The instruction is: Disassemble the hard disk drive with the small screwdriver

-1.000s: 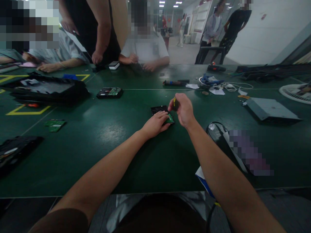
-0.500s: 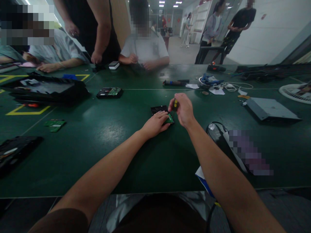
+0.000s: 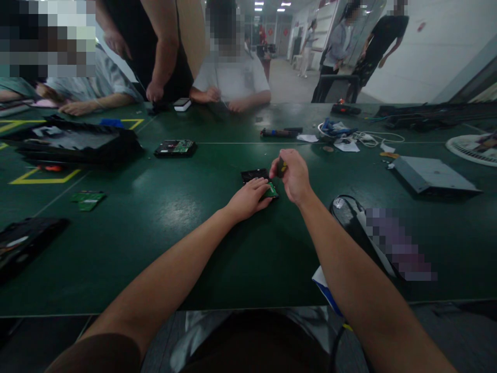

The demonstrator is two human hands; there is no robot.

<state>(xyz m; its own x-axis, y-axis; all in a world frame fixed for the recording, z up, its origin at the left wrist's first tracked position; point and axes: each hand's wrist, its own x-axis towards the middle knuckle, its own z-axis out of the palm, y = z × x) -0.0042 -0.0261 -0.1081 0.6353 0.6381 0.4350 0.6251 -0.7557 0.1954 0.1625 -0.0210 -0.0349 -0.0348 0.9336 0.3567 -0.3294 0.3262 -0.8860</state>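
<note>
Under my left hand (image 3: 249,198) lies a hard drive (image 3: 254,175) with a black casing and a green circuit board at its near right end. My fingers lie across its top and my thumb is along the near edge, holding it against the table. Just right of the drive, my right hand (image 3: 294,173) is closed around the black and yellow handle of a screwdriver (image 3: 282,167), held upright. Its tip is too thin and dark to make out, so I cannot tell whether it touches the drive.
Another hard drive (image 3: 175,148), a loose green circuit board (image 3: 88,200) and a black casing (image 3: 77,142) lie leftward on the green table (image 3: 186,248). To the right are a grey metal box (image 3: 435,173), a cable (image 3: 345,197) and a bowl of blue bits (image 3: 336,129). People sit and stand opposite.
The screwdriver handle has turned slightly in my right hand, its yellow marks showing differently. My left hand and the drive stay put. People in the background have shifted.
</note>
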